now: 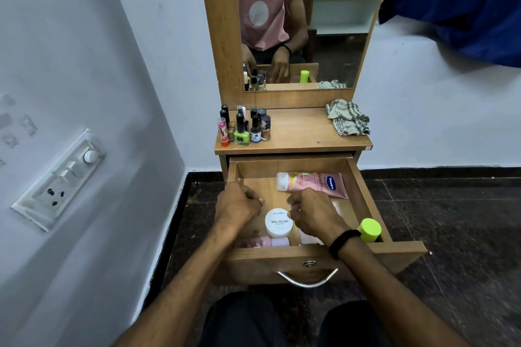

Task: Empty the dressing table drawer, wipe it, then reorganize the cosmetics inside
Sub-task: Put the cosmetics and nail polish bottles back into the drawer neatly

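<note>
Wood dressing table (298,132) by a white wall, drawer (267,263) pulled out. Both hands are over the drawer. L hand (239,204) is a fist w/ nothing seen in it. R hand (314,213) is curled too; can't tell if it holds anything. White jar (278,223) sits btwn them, pink tube (313,181) just behind the R hand, at the back.

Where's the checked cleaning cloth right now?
Head view: the crumpled checked cloth lies on the right rear of the wooden dressing table top, below the mirror, opposite the nail polish bottles.
</note>
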